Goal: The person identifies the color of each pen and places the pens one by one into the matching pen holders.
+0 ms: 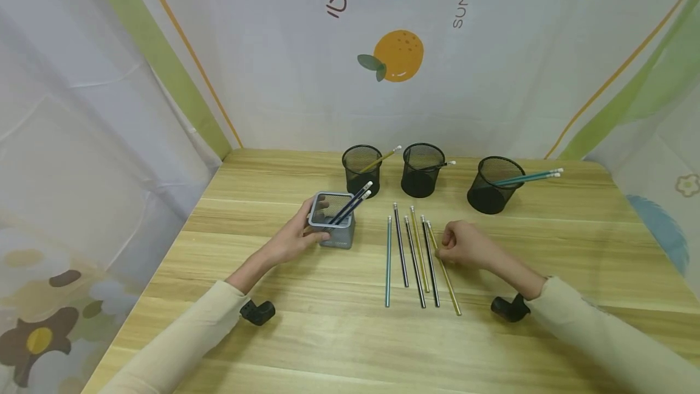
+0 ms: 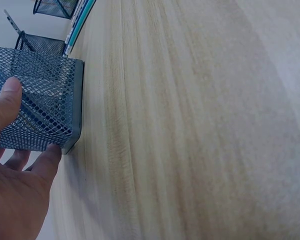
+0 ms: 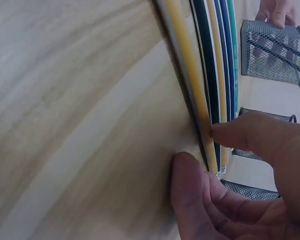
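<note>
My left hand [image 1: 288, 239] grips a square grey mesh pen holder [image 1: 339, 237] at its left side, thumb on the near face. Two dark blue pencils [image 1: 355, 202] lean inside it, eraser ends up. In the left wrist view the thumb and fingers of the left hand [image 2: 20, 185] lie about the mesh holder [image 2: 50, 100]. My right hand [image 1: 465, 245] is at the rightmost yellow pencil [image 1: 450, 287] of a loose row on the table. In the right wrist view, thumb and fingers of the right hand [image 3: 250, 175] lie on either side of that yellow pencil [image 3: 187, 55], near its eraser end.
Left of that pencil lie several more: black [image 1: 430, 266], yellow [image 1: 420, 248], dark blue [image 1: 401, 245] and teal [image 1: 389, 263]. Behind stand three round black mesh holders: one with a yellow pencil [image 1: 354, 182], one with a black pencil [image 1: 418, 184], and a tilted one [image 1: 487, 196] with teal pencils.
</note>
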